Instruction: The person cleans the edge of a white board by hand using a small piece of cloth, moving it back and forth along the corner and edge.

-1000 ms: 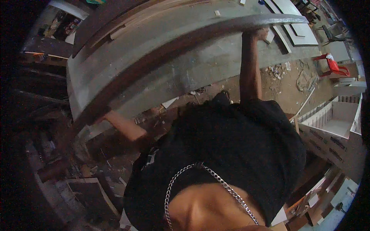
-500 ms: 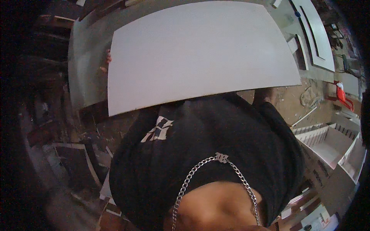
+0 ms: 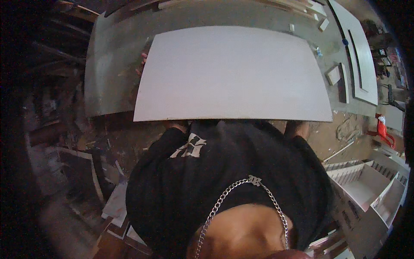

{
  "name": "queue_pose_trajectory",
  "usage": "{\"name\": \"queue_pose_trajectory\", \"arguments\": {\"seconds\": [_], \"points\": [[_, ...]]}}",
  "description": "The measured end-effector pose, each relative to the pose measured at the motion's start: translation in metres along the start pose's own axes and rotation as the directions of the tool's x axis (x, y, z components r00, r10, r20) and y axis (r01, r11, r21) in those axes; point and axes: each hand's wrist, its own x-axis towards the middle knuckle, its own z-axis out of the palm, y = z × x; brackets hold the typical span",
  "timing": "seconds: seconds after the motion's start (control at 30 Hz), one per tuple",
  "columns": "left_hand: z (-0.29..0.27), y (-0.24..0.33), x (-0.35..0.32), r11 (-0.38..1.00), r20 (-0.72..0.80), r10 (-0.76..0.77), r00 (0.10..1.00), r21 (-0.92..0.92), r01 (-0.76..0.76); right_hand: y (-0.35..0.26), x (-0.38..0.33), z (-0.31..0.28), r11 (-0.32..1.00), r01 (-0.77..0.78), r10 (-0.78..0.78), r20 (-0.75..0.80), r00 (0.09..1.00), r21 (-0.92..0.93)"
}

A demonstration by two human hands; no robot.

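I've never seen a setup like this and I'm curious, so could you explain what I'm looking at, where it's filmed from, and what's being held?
There's no robot, just a person. A wide fisheye camera on their head looks down, which is why the edges bend and you see their black shirt and silver chain. In front is a broad white panel, seemingly held over a grey table. Fingers of the left hand show at its left edge; the right hand is hidden behind it, so neither grip can be seen fully. At the table's right lie a long white board and smaller pieces.
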Motion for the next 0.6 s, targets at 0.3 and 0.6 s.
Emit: {"name": "queue_pose_trajectory", "arguments": {"seconds": [0.3, 0.6], "points": [[0.004, -0.001, -0.022, 0.999, 0.052, 0.042, 0.998, -0.031, -0.041, -0.004, -0.012, -0.021, 0.997, -0.045, 0.045, 0.005, 0.999, -0.063], [0.003, -0.013, -0.037, 0.995, 0.122, 0.062, 0.991, -0.085, -0.052, -0.001, -0.026, -0.026, 0.995, -0.060, 0.063, 0.024, 0.998, -0.083]]}}
